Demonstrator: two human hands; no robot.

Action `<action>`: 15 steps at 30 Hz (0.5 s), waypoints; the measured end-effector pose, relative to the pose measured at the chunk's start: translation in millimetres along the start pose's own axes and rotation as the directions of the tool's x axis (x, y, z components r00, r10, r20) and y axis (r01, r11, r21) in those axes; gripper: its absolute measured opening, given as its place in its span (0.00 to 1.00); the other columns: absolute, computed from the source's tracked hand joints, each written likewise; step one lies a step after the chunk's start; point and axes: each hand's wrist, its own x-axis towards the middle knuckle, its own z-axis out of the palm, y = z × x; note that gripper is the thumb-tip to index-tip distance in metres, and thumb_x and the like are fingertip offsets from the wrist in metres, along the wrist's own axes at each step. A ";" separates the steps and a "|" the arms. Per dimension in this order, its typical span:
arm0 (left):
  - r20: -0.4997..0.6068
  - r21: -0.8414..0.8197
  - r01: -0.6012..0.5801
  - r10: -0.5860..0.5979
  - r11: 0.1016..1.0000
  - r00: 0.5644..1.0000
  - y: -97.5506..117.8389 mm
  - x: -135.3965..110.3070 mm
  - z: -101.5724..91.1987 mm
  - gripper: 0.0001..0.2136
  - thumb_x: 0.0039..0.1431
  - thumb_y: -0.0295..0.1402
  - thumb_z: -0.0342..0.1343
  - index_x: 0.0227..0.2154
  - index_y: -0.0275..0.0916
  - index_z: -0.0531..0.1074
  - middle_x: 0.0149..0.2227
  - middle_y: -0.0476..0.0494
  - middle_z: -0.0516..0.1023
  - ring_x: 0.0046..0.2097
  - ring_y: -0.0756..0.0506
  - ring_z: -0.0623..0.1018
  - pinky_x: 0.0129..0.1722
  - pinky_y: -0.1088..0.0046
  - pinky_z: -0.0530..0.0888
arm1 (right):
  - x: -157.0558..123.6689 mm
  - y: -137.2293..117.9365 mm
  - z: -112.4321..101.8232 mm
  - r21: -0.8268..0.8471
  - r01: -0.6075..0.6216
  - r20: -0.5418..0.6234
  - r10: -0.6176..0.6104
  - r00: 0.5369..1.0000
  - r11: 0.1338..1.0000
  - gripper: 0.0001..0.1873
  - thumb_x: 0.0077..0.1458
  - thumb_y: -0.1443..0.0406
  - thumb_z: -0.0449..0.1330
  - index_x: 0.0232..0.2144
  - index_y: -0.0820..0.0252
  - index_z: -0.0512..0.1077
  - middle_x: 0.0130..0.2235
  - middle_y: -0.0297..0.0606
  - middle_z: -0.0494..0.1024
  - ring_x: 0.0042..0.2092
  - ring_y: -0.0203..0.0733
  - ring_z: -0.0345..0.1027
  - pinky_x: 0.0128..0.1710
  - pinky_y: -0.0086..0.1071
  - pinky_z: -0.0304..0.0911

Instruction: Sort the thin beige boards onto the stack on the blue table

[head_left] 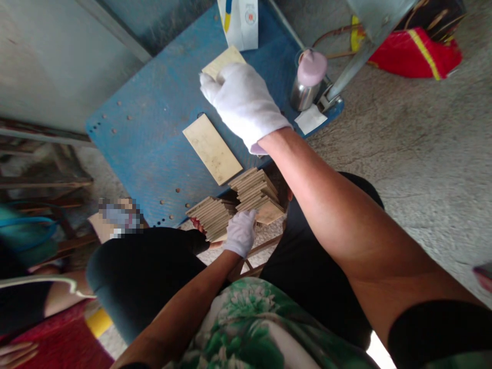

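Note:
My right hand point(246, 102), in a white glove, reaches out over the blue table point(154, 138) and rests on a thin pale wooden board point(223, 60) at the far side. A second board of the same kind point(212, 148) lies flat on the table nearer me, untouched. Two stacks of thin boards point(238, 202) sit between my knees below the table's near edge. My left hand point(240, 233), also in a white glove, touches the front of these stacks with its fingers curled against them.
A steel flask with a pink lid point(307, 79) stands at the table's right corner beside a white paper scrap point(310, 119). A white carton point(240, 20) stands at the far edge. Red fabric point(415, 51) lies on the concrete floor. Another person's hand point(15, 353) shows at lower left.

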 end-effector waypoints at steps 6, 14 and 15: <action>0.005 -0.014 0.029 -0.029 0.999 1.000 -0.1 3.0 4.3 0.18 0.64 0.37 0.41 0.55 0.48 0.65 0.47 0.37 0.70 0.45 0.39 0.71 0.39 0.63 0.68 | -1.0 -0.3 0.9 -0.010 -0.025 0.008 0.025 1.000 1.000 0.17 0.63 0.54 0.47 0.32 0.55 0.70 0.38 0.41 0.76 0.45 0.44 0.68 0.43 0.32 0.59; -0.012 -0.067 0.029 -0.030 0.997 0.999 1.0 -3.5 11.8 0.18 0.63 0.38 0.44 0.55 0.49 0.65 0.46 0.38 0.70 0.45 0.38 0.71 0.40 0.62 0.67 | -4.0 -0.2 2.0 0.016 -0.016 -0.011 0.016 1.000 1.000 0.17 0.63 0.55 0.50 0.27 0.58 0.68 0.33 0.40 0.74 0.37 0.38 0.65 0.37 0.30 0.55; -0.019 -0.075 0.021 -0.022 0.997 1.000 1.7 -5.8 13.7 0.18 0.63 0.37 0.44 0.55 0.49 0.65 0.46 0.38 0.71 0.46 0.38 0.71 0.41 0.62 0.67 | -4.9 -0.1 1.5 0.022 -0.012 -0.012 0.012 1.000 1.000 0.18 0.63 0.56 0.50 0.27 0.60 0.68 0.32 0.39 0.74 0.36 0.37 0.64 0.36 0.30 0.53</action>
